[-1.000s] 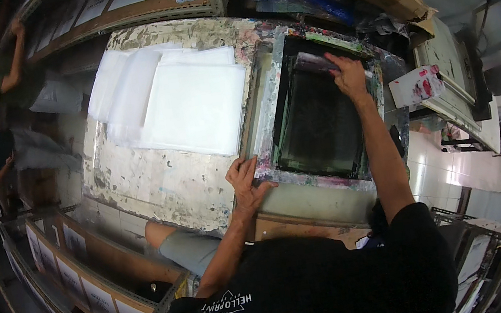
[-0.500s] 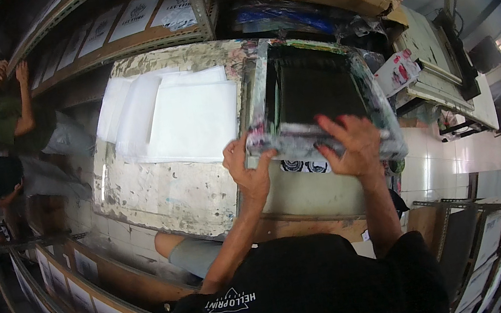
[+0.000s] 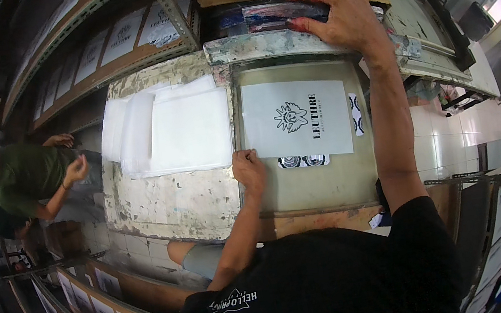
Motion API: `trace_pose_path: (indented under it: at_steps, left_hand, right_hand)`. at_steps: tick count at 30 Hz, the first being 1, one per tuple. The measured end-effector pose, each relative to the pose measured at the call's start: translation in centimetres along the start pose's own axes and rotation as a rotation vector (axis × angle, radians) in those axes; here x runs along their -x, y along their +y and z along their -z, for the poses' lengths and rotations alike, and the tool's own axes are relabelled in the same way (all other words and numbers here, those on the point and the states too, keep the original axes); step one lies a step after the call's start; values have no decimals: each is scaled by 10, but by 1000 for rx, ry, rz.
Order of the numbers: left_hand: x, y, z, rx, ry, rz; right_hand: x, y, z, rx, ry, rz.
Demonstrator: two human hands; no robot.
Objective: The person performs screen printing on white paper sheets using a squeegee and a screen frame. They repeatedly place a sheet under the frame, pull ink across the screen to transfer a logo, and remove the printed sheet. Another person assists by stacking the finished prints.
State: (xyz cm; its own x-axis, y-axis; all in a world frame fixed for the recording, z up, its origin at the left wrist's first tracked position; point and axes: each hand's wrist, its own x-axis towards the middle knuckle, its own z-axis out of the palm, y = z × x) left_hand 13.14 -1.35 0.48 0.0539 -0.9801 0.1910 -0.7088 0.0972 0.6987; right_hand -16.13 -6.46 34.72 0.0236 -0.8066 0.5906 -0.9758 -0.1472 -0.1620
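A white printed sheet [image 3: 293, 93] with a dark emblem and lettering lies on the greenish printing board [image 3: 313, 189]. At its near left corner is my left hand [image 3: 249, 173], fingers curled and pinching that corner. At the board's far edge my right hand [image 3: 346, 18] grips a long paint-stained squeegee [image 3: 272, 14], thumb below and fingers above. Just under it, the paint-splashed screen frame [image 3: 273, 44] stands raised, its near bar facing me; its mesh is hidden. Left of the board lies a stack of blank white sheets [image 3: 189, 130].
The stack rests on a worn, paint-chipped table [image 3: 173, 199]. Two black-and-white patterned strips [image 3: 303, 160] lie on the board. Metal racks [image 3: 105, 77] with printed sheets stand at the far left and near left. Beyond the table's left side is a person in green [image 3: 29, 178].
The screen frame has swung up and away, uncovering the printed sheet. My right hand has moved far back with the squeegee; my left hand has left the frame for the sheet's corner.
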Motion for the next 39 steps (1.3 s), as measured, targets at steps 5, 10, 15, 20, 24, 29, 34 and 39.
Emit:
trace_pose_path:
  at_steps: [5,10,15,20,24,29,34,39]
  left_hand:
    - [-28,-1,23,429,81,219]
    - [-64,-58,84,595,291,264]
    - [-78,-151,183,532,537,281]
    - [-67,-190,240,-8,940,476]
    - [-77,-144,238,-748,1050,-93]
    - [-72,-48,128,-296,338,-434]
    - [-63,-50,77,-383,-38,-188]
    - [-83,-70,66,57,123,-41]
  right_hand:
    - [-3,-1,-3,-3,-41,-32]
    - [-5,-2,2,-8,-15,-23]
    - [-4,-8,3,-7,-20,-57]
    - [-4,-5,3,-32,-37,-53]
    - [-5,-7,2,-90,-66,-95]
    - [-8,-5,6,-111,-61,-107]
    - [-9,-4,0,-79,-37,-45]
    - [-9,-7,5,2,-13,-38]
